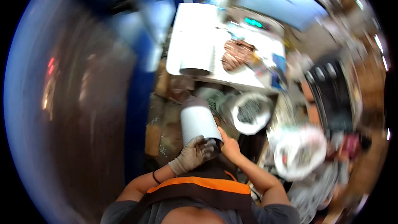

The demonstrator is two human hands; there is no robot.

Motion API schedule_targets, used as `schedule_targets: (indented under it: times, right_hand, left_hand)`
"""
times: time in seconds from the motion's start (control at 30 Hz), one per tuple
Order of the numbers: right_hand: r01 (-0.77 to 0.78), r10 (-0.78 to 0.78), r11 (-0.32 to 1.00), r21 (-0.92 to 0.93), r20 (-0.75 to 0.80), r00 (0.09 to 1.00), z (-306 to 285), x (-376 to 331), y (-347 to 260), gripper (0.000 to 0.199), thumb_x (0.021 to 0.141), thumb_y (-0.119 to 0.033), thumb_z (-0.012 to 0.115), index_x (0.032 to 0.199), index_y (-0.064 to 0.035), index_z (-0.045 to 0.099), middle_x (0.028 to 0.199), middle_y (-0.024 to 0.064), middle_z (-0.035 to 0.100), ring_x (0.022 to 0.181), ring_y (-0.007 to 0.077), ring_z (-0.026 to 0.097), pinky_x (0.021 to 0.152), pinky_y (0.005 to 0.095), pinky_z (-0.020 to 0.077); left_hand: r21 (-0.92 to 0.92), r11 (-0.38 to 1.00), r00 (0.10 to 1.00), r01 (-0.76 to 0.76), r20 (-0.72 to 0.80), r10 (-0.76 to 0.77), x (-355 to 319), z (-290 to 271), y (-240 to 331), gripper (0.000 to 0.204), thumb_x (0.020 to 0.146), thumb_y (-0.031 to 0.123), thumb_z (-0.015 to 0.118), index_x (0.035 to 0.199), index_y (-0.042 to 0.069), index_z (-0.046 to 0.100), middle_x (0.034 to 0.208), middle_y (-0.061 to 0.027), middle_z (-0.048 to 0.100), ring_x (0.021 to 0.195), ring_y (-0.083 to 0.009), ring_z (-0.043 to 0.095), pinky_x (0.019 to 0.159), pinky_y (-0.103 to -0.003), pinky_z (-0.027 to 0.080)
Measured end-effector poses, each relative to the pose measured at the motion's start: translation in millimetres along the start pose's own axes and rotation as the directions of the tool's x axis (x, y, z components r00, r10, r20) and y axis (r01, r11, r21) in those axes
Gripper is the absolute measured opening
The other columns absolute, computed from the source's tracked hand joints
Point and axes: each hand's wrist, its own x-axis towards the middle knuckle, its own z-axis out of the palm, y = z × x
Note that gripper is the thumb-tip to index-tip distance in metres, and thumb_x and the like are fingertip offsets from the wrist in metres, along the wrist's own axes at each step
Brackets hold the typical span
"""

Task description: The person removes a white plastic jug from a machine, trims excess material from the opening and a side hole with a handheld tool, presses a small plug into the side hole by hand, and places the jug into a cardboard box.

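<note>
In front of my body is a white cylinder (pixel 200 123), like a tube or canister, with a dark near end. My right hand (pixel 230 146), bare, closes on the right side of its rim. At the near left of the rim is my left hand (pixel 193 155), in a pale work glove, its fingers stretched out and apart across the dark end. Whether the glove bears any of the cylinder's weight I cannot make out. Motion blurs the picture.
Ahead stands a white table (pixel 237 76) with another white cylinder (pixel 197 54), a coppery bundle (pixel 237 54) and a device with a green display (pixel 253 22). White bags (pixel 244 131) of small grey parts stand at right. A blue-edged brown surface (pixel 103 99) rises at left.
</note>
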Motion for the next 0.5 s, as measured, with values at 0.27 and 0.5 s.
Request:
schedule_targets:
  times: [0.27, 0.5]
  right_hand:
    - [0.009, 0.227, 0.9, 0.435, -0.487, 0.843, -63, -198, 82, 0.06, 0.084, -0.004, 0.056, 0.138, -0.0264, 0.042, 0.111, 0.0118, 0.063, 0.094, 0.0322, 0.063, 0.079, 0.0366, 0.0507]
    - [-0.269, 0.26, 0.955, 0.128, -0.799, 0.542, -50, -329, 116, 0.055, 0.08, -0.014, 0.06, 0.133, -0.0249, 0.048, 0.107, 0.0059, 0.065, 0.092, 0.0272, 0.064, 0.08, 0.0365, 0.052]
  left_hand:
    - [0.871, 0.383, 0.952, -0.307, 0.281, 0.122, 80, 81, 8, 0.056, 0.085, 0.043, 0.061, 0.123, 0.005, 0.047, 0.113, -0.0065, 0.054, 0.099, -0.0194, 0.054, 0.084, -0.033, 0.047]
    - [0.762, -0.053, 0.763, -0.646, 0.642, -0.074, 185, 243, -112, 0.052, 0.091, 0.039, 0.055, 0.126, 0.001, 0.051, 0.119, -0.0122, 0.058, 0.102, -0.0214, 0.059, 0.088, -0.034, 0.05]
